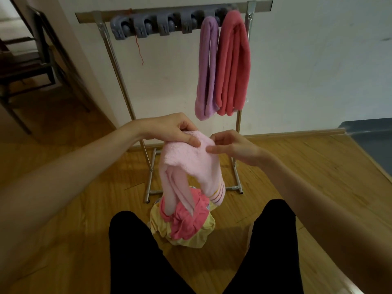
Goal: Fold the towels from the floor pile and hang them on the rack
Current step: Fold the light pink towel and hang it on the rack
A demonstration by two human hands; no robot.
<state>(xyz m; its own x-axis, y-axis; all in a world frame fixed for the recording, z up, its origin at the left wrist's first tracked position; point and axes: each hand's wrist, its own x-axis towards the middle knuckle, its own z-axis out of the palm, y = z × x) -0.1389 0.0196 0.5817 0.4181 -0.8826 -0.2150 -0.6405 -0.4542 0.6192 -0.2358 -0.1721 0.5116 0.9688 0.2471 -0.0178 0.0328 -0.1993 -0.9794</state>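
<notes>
Head view: we see our left hand (176,131) pinching the top of a pale pink towel (191,164), thumb pressed on its upper fold, while our right hand (231,148) meets the same fold from the other side, fingertips pinching its edge. The towel hangs down between our knees, its striped end just above the floor pile (182,225) (a pink cloth bunched on a yellow one) on the wooden floor (297,177). Behind it stands the rack (131,98), with a purple towel (206,68) and a coral towel (232,62) already hung side by side at the right of the grey clip strip (152,26); the clips to the left are free. To fold well, we judge, we should slide our hands apart along the top edge, let the cloth fall flat, then match the corners before doubling it.
</notes>
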